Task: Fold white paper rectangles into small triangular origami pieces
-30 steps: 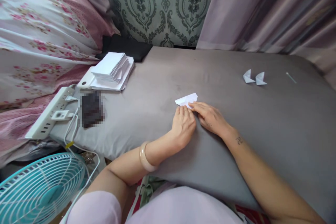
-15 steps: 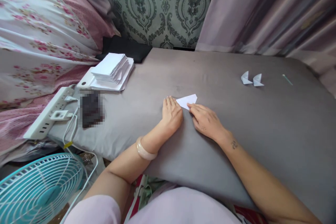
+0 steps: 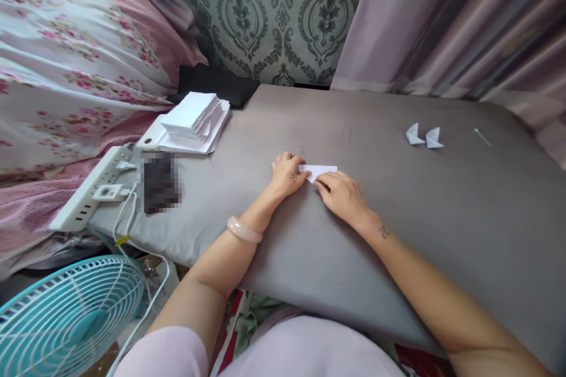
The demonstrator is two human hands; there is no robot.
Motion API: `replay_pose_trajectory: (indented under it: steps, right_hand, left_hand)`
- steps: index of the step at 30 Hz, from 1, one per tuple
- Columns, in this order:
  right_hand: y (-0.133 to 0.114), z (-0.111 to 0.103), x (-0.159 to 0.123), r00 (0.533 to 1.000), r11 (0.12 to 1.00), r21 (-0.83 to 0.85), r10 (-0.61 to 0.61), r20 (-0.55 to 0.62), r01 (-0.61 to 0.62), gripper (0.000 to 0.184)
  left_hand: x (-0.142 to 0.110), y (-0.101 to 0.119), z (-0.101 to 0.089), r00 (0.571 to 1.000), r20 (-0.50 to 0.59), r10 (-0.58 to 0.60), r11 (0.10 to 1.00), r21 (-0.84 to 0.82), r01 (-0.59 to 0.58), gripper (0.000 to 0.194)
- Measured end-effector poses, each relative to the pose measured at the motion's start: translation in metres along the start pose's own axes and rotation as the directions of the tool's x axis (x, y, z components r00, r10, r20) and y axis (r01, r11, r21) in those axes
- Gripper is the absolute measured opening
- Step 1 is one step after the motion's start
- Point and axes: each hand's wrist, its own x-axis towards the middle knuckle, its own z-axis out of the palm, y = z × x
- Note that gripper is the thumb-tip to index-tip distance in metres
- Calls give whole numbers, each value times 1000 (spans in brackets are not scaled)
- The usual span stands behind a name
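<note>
A small folded white paper (image 3: 319, 169) with a straight far edge and a point toward me lies on the grey cloth-covered surface. My left hand (image 3: 286, 175) is at its left end, with the thumb against the paper and the fingers curled beside it. My right hand (image 3: 344, 193) covers the paper's right part, its thumb and fingertips closed on the near edge. What lies under the right fingers is hidden. Farther right stand two small folded paper shapes, one (image 3: 414, 134) beside the other (image 3: 434, 138).
A stack of white paper (image 3: 190, 118) sits at the back left, near a power strip (image 3: 91, 194) with cables and a blurred dark object (image 3: 160, 182). A blue fan (image 3: 79, 324) stands at the lower left. A thin stick (image 3: 483, 137) lies far right.
The folded paper has turned, so its long edge now runs level at the far side. My left hand has rotated, bringing its thumb onto the paper; my right hand shifted slightly.
</note>
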Motion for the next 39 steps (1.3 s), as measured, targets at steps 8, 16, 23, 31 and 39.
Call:
replay_pose_trajectory:
  steps: [8,16,23,31,39]
  right_hand:
    - [20,16,8,986,978,172,137,-99,-119,22]
    - [28,14,8,975,977,94,201,-90,-192,58]
    - [34,13,12,984,982,91,172,-51,-167,58]
    - [38,14,16,985,978,130,169,-43,-162,47]
    - [40,12,17,996,992,90,89,-19,-87,41]
  left_hand:
    - [3,1,-8,998,61,-19,994,-109,26,28]
    - [9,-3,-5,1000,-9,0,973,-231,-2,8]
    - [11,-9,-6,997,43,63,925,-378,-42,4]
    - [11,0,-11,982,137,133,965,-243,-97,24]
    - [8,2,-12,974,142,179,974,-167,-155,17]
